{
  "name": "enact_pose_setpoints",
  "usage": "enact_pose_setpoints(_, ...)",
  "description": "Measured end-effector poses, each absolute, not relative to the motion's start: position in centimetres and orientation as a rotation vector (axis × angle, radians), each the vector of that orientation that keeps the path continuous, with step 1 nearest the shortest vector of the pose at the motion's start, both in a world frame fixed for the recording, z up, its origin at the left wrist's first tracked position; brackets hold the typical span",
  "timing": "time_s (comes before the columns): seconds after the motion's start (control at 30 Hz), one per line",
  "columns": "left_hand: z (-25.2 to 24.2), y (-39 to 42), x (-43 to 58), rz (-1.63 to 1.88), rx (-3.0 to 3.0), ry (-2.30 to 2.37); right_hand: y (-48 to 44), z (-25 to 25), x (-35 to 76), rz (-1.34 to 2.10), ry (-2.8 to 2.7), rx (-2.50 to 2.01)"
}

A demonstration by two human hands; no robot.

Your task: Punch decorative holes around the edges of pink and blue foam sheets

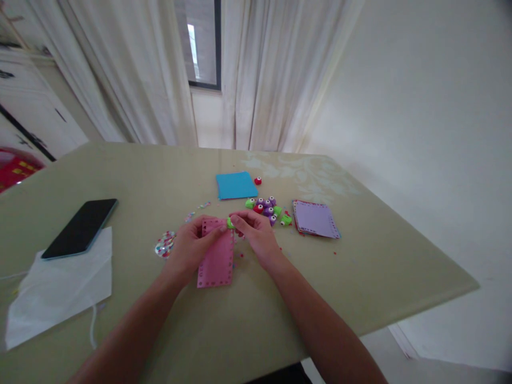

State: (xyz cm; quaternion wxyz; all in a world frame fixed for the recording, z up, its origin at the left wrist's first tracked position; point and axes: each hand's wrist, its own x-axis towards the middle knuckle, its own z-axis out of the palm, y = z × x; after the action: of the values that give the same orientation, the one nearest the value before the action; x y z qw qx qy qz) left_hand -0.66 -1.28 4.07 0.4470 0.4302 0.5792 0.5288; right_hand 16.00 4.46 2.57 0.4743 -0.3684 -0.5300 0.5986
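Left hand grips the pink card at near centre — right hand pinches a green piece at the card's far right corner — a slack left grip could skew the card.

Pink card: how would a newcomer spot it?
Start at the pale green table, then find the left hand. The pink card is the dotted-edged rectangle it holds. Unlike the blue stack and purple-topped stack farther off, it is pink and in hand.
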Motion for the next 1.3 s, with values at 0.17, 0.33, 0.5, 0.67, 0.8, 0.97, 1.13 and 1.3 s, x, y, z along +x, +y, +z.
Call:
enact_pose_setpoints(0.17,4.0,-1.2,-0.7,1.315,1.047,1.443,4.5,2.6,16.1,1.456,-1.318,-0.897)
enact_pose_setpoints(0.33,4.2,-1.4,-0.7,1.306,1.045,1.503,4.4,2.8,16.1,1.423,-1.317,-0.923)
enact_pose_setpoints(0.5,4.2,-1.3,-0.7,1.316,1.027,1.515,4.3,2.9,16.2,1.417,-1.331,-0.924)
enact_pose_setpoints(0.67,4.5,-1.3,-0.7,1.341,1.026,1.546,4.3,3.1,16.2,1.402,-1.315,-0.934)
enact_pose_setpoints(0.8,4.6,-1.3,-0.7,1.343,1.002,1.522,4.2,3.1,16.1,1.442,-1.325,-0.919)
enact_pose_setpoints(0.97,4.3,-1.3,-0.8,1.322,1.0,1.496,4.3,2.7,15.8,1.472,-1.31,-0.918)
enact_pose_setpoints(1.13,3.8,-1.3,-0.9,1.306,1.005,1.461,4.3,2.5,15.7,1.484,-1.244,-0.894)
enact_pose_setpoints(1.3,3.1,-1.3,-0.7,1.309,0.989,1.384,4.1,2.5,15.6,1.502,-1.208,-0.894)
